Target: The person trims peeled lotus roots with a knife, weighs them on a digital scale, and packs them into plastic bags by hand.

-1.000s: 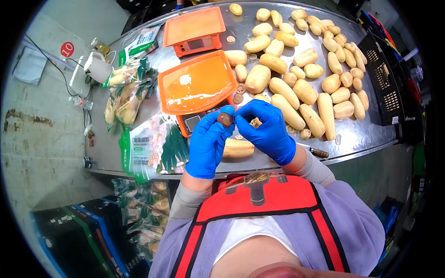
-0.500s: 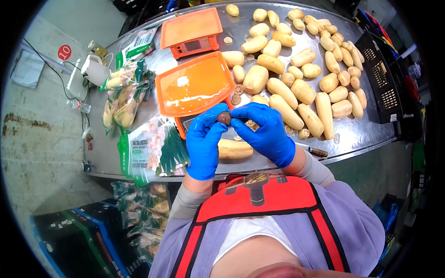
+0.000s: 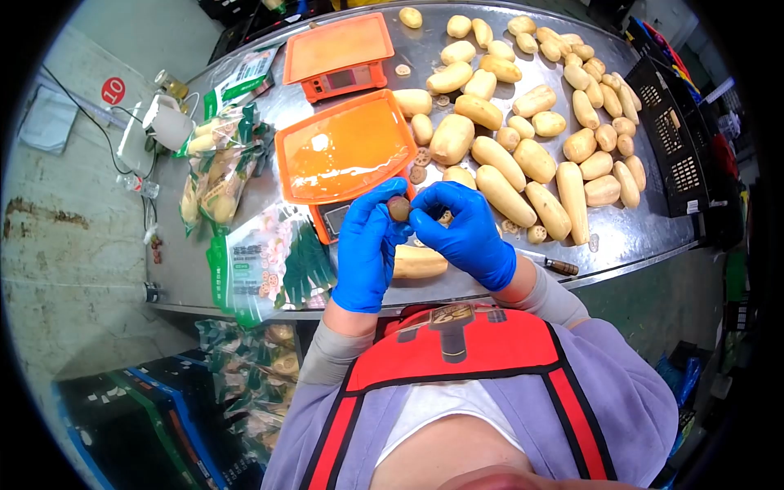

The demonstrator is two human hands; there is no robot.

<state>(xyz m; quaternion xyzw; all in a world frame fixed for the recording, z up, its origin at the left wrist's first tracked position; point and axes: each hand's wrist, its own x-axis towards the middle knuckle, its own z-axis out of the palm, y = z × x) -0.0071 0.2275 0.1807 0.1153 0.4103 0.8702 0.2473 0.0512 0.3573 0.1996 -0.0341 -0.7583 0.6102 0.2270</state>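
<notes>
Between thumb and fingertips, my left hand (image 3: 364, 257) in a blue glove grips a small round brown thing (image 3: 398, 208), smooth and grape-like. The fingers of my right hand (image 3: 467, 237), gloved in blue too, are pinched together against its right edge. Just below the hands, a pale peeled lotus root (image 3: 420, 262) lies on the metal table, partly covered by my left hand. Behind my hands stands an orange scale (image 3: 343, 147) with a wet, shiny pan. A knife (image 3: 560, 267) rests near the table's front edge, right of my right hand.
Many lotus roots (image 3: 535, 161) cover the right of the metal table (image 3: 629, 245). A second orange scale (image 3: 339, 49) stands farther back. Printed bags (image 3: 253, 261) and filled bags (image 3: 216, 180) lie left. A black crate (image 3: 678, 147) edges the right side.
The brown thing has turned slightly in my left fingers and shows a paler face. My right fingers have curled in more tightly. Both hands stay at nearly the same place.
</notes>
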